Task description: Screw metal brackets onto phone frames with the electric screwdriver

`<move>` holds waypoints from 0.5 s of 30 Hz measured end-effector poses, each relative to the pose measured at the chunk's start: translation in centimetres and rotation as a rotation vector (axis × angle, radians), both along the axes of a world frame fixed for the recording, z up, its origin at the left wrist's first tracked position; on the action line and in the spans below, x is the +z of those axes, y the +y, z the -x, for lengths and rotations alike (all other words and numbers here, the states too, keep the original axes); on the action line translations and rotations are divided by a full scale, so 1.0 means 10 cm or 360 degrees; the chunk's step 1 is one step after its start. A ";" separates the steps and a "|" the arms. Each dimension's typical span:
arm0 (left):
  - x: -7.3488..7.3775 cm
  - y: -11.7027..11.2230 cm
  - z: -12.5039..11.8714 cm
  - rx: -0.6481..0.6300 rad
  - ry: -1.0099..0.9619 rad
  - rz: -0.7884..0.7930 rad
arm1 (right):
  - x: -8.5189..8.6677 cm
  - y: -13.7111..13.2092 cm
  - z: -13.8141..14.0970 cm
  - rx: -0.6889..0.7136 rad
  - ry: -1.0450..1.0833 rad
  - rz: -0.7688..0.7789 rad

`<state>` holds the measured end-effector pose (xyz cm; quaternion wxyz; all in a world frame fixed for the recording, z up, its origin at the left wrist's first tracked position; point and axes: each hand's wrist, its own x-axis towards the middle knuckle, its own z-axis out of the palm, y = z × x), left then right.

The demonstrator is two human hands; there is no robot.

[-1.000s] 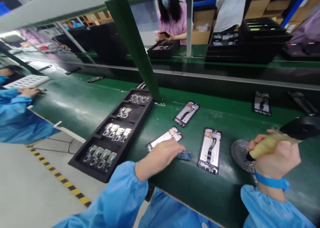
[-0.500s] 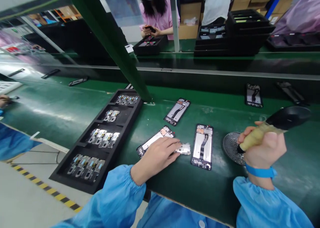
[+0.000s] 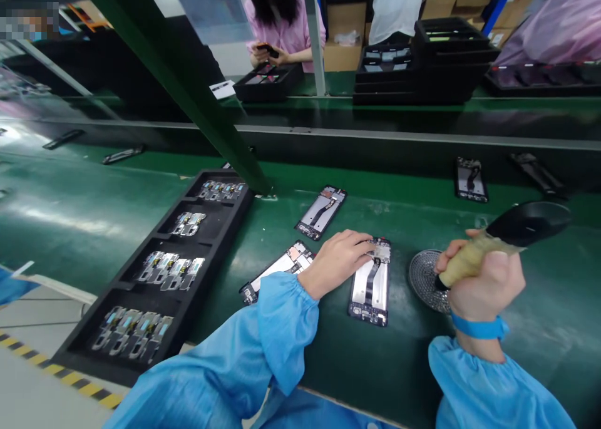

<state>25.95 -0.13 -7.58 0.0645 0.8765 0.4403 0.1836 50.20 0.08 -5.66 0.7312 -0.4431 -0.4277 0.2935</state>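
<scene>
My left hand (image 3: 339, 258) reaches over the top end of an open phone frame (image 3: 370, 288) lying on the green belt, fingers pinched on a small silver part (image 3: 381, 252) pressed onto the frame. My right hand (image 3: 486, 272) is wrapped round the tape-covered grip of an electric screwdriver (image 3: 504, 236), its tip just above a round perforated screw dish (image 3: 424, 279). Another open phone frame (image 3: 277, 270) lies partly under my left sleeve, and a third phone frame (image 3: 322, 211) lies further back.
A long black tray (image 3: 206, 247) with several groups of small parts lies to the left. A green slanted post (image 3: 188, 84) rises behind it. Further phone frames (image 3: 471, 178) lie at the back right. Across the line stand a person in pink (image 3: 286, 28) and stacked black trays (image 3: 436, 62).
My left hand carried the small part from the belt, left of the frame, up onto the frame's top end. The right hand kept its hold on the screwdriver. The view swung slightly left.
</scene>
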 end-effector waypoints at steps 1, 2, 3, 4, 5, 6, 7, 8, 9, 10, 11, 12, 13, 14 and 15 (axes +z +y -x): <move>-0.02 -0.01 0.02 0.0000 -0.0011 -0.0007 | 0.01 0.00 0.00 -0.0002 0.0000 -0.0001; -0.03 -0.02 0.03 0.0006 -0.0021 -0.0020 | 0.01 -0.01 0.01 -0.0008 -0.0001 0.0002; -0.05 -0.01 0.04 0.0013 -0.0033 -0.0035 | 0.02 -0.01 0.01 -0.0013 -0.0004 0.0009; -0.08 -0.01 0.04 0.0016 -0.0043 -0.0049 | 0.02 -0.01 0.01 -0.0019 -0.0010 0.0016; -0.10 0.00 0.04 0.0016 -0.0054 -0.0063 | 0.02 -0.01 0.01 -0.0029 -0.0016 0.0022; -0.12 0.01 0.04 0.0016 -0.0061 -0.0076 | 0.03 -0.02 0.01 -0.0039 -0.0023 0.0025; -0.14 0.02 0.03 0.0020 -0.0069 -0.0090 | 0.03 -0.02 0.02 -0.0051 -0.0025 0.0027; -0.16 0.03 0.03 0.0023 -0.0074 -0.0102 | 0.03 -0.02 0.02 -0.0058 -0.0025 0.0027; -0.17 0.03 0.02 0.0023 -0.0077 -0.0109 | 0.03 -0.02 0.02 -0.0061 -0.0023 0.0025; -0.18 0.03 0.02 0.0019 -0.0079 -0.0112 | 0.03 -0.03 0.02 -0.0063 -0.0021 0.0025; -0.19 0.03 0.02 0.0016 -0.0080 -0.0110 | 0.02 -0.03 0.02 -0.0060 -0.0022 0.0027; -0.18 0.02 0.02 0.0013 -0.0080 -0.0101 | 0.03 -0.03 0.02 -0.0060 -0.0023 0.0032; -0.18 0.01 0.02 0.0008 -0.0083 -0.0088 | 0.03 -0.03 0.02 -0.0064 -0.0026 0.0039; -0.16 0.01 0.02 0.0004 -0.0090 -0.0070 | 0.03 -0.03 0.02 -0.0069 -0.0026 0.0046; -0.15 0.00 0.03 0.0001 -0.0100 -0.0050 | 0.03 -0.03 0.02 -0.0071 -0.0027 0.0052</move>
